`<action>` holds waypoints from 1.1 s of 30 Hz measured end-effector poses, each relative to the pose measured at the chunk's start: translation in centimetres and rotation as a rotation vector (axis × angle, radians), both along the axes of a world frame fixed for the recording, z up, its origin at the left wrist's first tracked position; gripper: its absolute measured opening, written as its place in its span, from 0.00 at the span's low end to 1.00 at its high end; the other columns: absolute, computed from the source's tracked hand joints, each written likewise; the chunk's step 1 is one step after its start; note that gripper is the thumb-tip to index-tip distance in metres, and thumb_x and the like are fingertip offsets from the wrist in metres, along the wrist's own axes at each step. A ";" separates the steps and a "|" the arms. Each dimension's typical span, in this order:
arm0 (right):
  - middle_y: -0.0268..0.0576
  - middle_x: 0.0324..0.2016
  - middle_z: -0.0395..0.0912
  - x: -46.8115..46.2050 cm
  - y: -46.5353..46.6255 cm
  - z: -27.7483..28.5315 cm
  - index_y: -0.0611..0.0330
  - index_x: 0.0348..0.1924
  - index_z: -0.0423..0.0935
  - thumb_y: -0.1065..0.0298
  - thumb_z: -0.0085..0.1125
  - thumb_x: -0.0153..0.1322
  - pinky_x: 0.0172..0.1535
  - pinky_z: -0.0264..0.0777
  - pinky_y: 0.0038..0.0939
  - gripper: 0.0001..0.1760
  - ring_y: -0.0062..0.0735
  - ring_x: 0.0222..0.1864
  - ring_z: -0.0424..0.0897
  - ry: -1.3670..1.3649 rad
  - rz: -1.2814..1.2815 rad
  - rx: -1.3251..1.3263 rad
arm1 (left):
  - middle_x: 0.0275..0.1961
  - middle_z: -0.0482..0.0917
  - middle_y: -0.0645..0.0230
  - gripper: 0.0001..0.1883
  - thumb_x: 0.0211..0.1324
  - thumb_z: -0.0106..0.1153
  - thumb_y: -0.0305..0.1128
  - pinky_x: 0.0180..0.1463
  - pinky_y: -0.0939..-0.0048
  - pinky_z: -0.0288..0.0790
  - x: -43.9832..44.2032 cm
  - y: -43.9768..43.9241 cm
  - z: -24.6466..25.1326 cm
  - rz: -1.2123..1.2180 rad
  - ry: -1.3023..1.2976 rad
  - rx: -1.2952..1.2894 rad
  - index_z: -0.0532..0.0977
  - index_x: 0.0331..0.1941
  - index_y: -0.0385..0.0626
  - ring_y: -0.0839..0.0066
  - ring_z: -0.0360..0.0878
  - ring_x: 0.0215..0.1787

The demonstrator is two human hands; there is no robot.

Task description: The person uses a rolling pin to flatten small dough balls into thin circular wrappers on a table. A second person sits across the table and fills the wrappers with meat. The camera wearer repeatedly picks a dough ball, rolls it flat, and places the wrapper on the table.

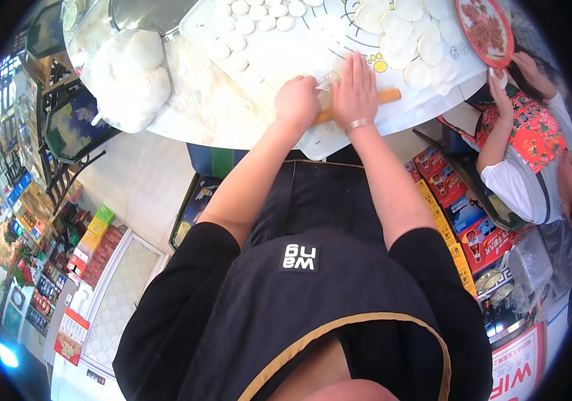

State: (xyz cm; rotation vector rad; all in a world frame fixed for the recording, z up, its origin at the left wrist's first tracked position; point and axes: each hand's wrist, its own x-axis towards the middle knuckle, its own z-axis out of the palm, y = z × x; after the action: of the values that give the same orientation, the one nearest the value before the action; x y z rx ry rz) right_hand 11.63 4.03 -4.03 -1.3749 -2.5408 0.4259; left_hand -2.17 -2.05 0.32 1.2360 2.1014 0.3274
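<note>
My right hand (355, 92) lies flat, fingers extended, on a wooden rolling pin (390, 95) over a white printed silicone mat (276, 65). Beside it, my left hand (297, 103) is curled with its fingertips at the edge of what looks like a thin dough wrapper (323, 92), partly hidden and blurred. Small flattened dough pieces (267, 23) lie in rows at the mat's far left. Rolled round wrappers (399, 47) overlap one another at the far right of the mat.
A plastic bag of dough (133, 80) rests on the round table's left (201, 108). At the right, a person in a floral apron (536, 130) holds a filled wrapper (500, 76) near a red-rimmed plate of minced filling (484, 30). A metal pan (140, 15) stands at the far left. Chairs (78, 123) surround the table.
</note>
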 end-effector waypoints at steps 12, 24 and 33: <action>0.56 0.77 0.58 -0.1 0.2 0.2 0.69 0.77 0.58 0.63 0.54 0.75 0.79 0.49 0.52 0.38 0.50 0.80 0.57 -0.072 -0.024 -0.009 | 0.37 0.86 0.59 0.06 0.63 0.60 0.34 0.48 0.51 0.78 0.8 0.0 -0.7 -0.124 0.150 0.089 0.83 0.35 0.47 0.53 0.84 0.45; 0.57 0.75 0.63 -1.2 0.8 0.5 0.70 0.73 0.64 0.67 0.50 0.74 0.78 0.52 0.52 0.34 0.51 0.78 0.61 0.077 -0.042 0.092 | 0.36 0.85 0.55 0.09 0.64 0.60 0.37 0.46 0.49 0.78 0.7 -0.2 -1.0 -0.144 0.162 0.068 0.81 0.32 0.46 0.50 0.85 0.42; 0.59 0.77 0.58 -1.4 0.9 0.5 0.70 0.75 0.60 0.64 0.53 0.75 0.78 0.51 0.52 0.37 0.53 0.79 0.57 -0.042 -0.086 -0.026 | 0.36 0.86 0.53 0.08 0.66 0.60 0.36 0.46 0.50 0.77 1.0 -1.2 -0.6 -0.111 0.159 0.085 0.79 0.36 0.43 0.51 0.84 0.43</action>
State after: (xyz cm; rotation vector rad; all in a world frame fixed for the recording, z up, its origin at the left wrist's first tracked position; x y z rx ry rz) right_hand 10.23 4.98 -3.52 -1.5113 -2.5060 0.4202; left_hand -1.17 -3.24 -0.32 1.4653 2.1599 0.2783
